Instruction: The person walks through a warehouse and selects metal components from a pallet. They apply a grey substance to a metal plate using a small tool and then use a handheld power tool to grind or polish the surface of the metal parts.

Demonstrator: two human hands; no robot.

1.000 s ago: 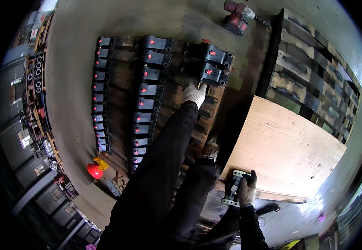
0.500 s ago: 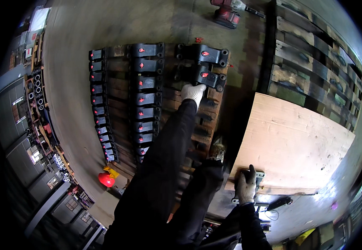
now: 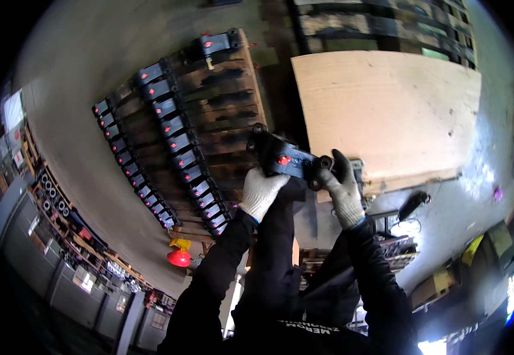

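Head view shows a black block [image 3: 298, 164] held up in front of the person, near the right edge of the pallet [image 3: 207, 113]. The left hand [image 3: 262, 193] has its fingers curled around the block's near side, with the tips hidden underneath. The right hand [image 3: 344, 195] is at the block's right end, thumb and one finger spread apart there. It is hard to tell if they pinch the block or only touch it. A grey piece [image 3: 358, 170] shows just beside this hand, by the near edge of the board [image 3: 393, 112].

The work looks partway along. This block is off the pallet, and its red plug [image 3: 283, 160] is on. One far block [image 3: 214, 44] stands alone at the pallet's far end. The left row [image 3: 124, 158] and middle row [image 3: 179, 142] have red plugs too, so that bit seems done. Whether those rows are finished or waiting cannot be told.
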